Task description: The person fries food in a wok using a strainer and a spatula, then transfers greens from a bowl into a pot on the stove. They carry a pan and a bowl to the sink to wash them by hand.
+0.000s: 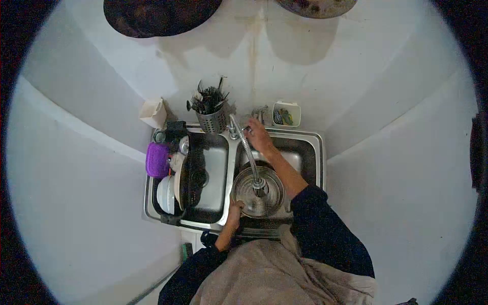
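A round metal pan (pixel 269 206) sits in the right basin of the steel sink (pixel 319 152), under the end of the flexible faucet (pixel 247 147). At the pan's left rim is my left hand (pixel 236 209), its fingers closed on the edge. My right hand (pixel 258 135) reaches to the base of the faucet, beside its handle. Its fingers are bent and partly blurred, so whether they grip the handle is unclear. Something dark lies partly hidden behind the pan.
The left basin holds a dish rack with white bowls (pixel 165 194), a dark pan (pixel 192 178) and a purple container (pixel 157 159). Behind the sink stand a metal cutlery holder (pixel 212 122) and a white box (pixel 286 114). Two dark round pans hang above.
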The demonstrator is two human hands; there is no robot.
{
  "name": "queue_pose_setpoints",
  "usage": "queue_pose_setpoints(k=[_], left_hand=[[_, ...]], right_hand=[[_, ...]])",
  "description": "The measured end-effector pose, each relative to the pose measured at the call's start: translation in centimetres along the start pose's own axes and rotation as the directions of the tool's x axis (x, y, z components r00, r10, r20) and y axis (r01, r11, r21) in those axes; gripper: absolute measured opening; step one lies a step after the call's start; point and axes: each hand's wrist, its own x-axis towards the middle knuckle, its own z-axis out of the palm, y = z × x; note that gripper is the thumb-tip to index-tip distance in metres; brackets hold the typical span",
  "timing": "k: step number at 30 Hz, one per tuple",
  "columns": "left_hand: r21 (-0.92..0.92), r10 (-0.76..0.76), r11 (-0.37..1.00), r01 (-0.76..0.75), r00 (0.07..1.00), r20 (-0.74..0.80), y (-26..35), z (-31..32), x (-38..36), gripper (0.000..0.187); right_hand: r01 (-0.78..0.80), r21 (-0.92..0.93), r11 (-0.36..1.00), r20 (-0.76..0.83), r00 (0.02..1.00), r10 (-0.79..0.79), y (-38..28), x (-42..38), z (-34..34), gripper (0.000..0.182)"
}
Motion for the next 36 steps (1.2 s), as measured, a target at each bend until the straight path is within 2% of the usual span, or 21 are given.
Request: queue_pose_setpoints(k=[1, 3, 5, 6, 7, 9, 10, 11, 13, 16, 17, 18, 19, 22, 24, 25, 27, 29, 31, 33, 36], left_hand=[[0.019, -0.049, 0.999, 0.050, 0.999, -0.005, 0.3, 0.1, 0.2, 0.071], [0.074, -0.039, 0.996, 0.040, 0.999, -0.021, 1.7, 1.1, -0.3, 0.071], [-0.004, 0.031, 1.000, -0.031, 0.999, -0.010, 2.1, 2.0, 0.0, 0.071], [0.028, -0.096, 0.995, 0.097, 0.995, -0.037, 4.7, 3.2, -1.5, 0.074], [0.167, 0.076, 0.983, -0.075, 0.997, 0.001, 3.0, 2.3, 0.2, 0.075], [0.409, 0.385, 0.818, -0.404, 0.913, 0.130, -1.6, 0.2, 4.6, 0.078], [0.624, 0.490, 0.599, -0.501, 0.846, 0.209, 0.0, 0.8, 3.6, 0.082], [0.688, 0.448, 0.562, -0.458, 0.868, 0.212, 1.1, 1.4, 2.6, 0.082], [0.776, 0.398, 0.480, -0.409, 0.890, 0.223, 2.7, 2.7, 1.4, 0.084], [0.858, 0.405, 0.319, -0.403, 0.876, 0.262, 4.9, 4.5, -0.4, 0.086], [0.884, 0.429, 0.234, -0.404, 0.859, 0.279, 5.7, 5.2, -1.1, 0.086], [0.895, 0.405, 0.249, -0.370, 0.879, 0.250, 6.4, 5.7, -1.5, 0.088], [0.919, 0.410, 0.185, -0.348, 0.877, 0.250, 6.8, 5.9, -1.9, 0.089], [0.956, 0.419, 0.030, -0.292, 0.872, 0.253, 7.9, 6.4, -2.9, 0.093], [0.963, 0.423, -0.018, -0.270, 0.871, 0.252, 8.9, 6.3, -3.2, 0.095], [0.963, 0.432, 0.012, -0.270, 0.870, 0.238, 8.9, 6.0, -3.2, 0.095], [0.960, 0.452, 0.073, -0.270, 0.867, 0.209, 8.9, 5.5, -3.3, 0.097], [0.961, 0.421, 0.116, -0.249, 0.889, 0.180, 9.2, 5.5, -3.9, 0.098], [0.967, 0.399, 0.131, -0.220, 0.904, 0.152, 9.5, 5.6, -4.2, 0.098], [0.960, 0.405, 0.151, -0.234, 0.901, 0.156, 9.6, 5.5, -4.5, 0.095], [0.944, 0.468, 0.203, -0.259, 0.873, 0.139, 9.0, 5.6, -4.4, 0.090]], right_hand=[[-0.048, 0.004, 0.999, 0.104, 0.993, 0.047, -0.3, 0.5, -0.1, 0.040], [0.098, -0.015, 0.995, 0.093, 0.991, -0.096, 3.1, -1.7, 2.1, 0.031], [0.236, -0.022, 0.972, 0.134, 0.964, -0.231, 4.6, -4.8, 1.8, 0.026], [0.298, -0.015, 0.954, 0.177, 0.940, -0.291, 4.3, -6.1, 0.4, 0.024], [0.363, -0.004, 0.932, 0.217, 0.910, -0.353, 4.7, -6.6, -0.6, 0.023], [0.081, -0.073, 0.994, 0.091, 0.993, -0.074, 7.3, -4.9, -2.3, 0.025], [0.017, -0.078, 0.997, -0.055, 0.998, -0.022, 8.8, -3.5, -3.5, 0.025], [-0.047, -0.072, 0.996, -0.201, 0.979, 0.032, 10.4, -1.9, -4.7, 0.026], [-0.019, -0.337, 0.941, -0.289, 0.954, -0.084, 13.6, 0.7, -5.7, 0.026], [-0.120, -0.373, 0.920, -0.003, 0.992, 0.128, 18.3, 2.6, -4.5, 0.028], [-0.156, -0.419, 0.895, -0.004, 0.985, 0.170, 19.2, 3.0, -4.4, 0.029], [-0.190, -0.465, 0.865, -0.004, 0.977, 0.212, 19.4, 3.4, -4.5, 0.030], [-0.222, -0.512, 0.830, -0.007, 0.967, 0.254, 19.0, 3.8, -4.8, 0.032], [-0.211, -0.520, 0.828, -0.068, 0.976, 0.206, 15.8, 5.2, -8.1, 0.032], [-0.040, -0.676, 0.736, 0.140, 0.973, 0.181, 15.0, 5.2, -9.6, 0.034], [0.056, -0.731, 0.680, 0.241, 0.954, 0.180, 14.9, 5.2, -10.0, 0.035], [-0.118, -0.690, 0.714, 0.117, 0.955, 0.271, 15.0, 5.2, -8.7, 0.026], [-0.111, -0.653, 0.750, 0.085, 0.972, 0.218, 16.1, 4.7, -7.1, 0.022], [0.085, -0.631, 0.771, 0.137, 0.991, 0.002, 18.1, 4.4, -5.5, 0.022], [0.149, -0.657, 0.739, 0.191, 0.981, -0.028, 22.8, 5.0, -2.6, 0.019], [0.144, -0.651, 0.745, 0.413, 0.891, 0.190, 29.2, 6.8, -0.6, 0.016]])
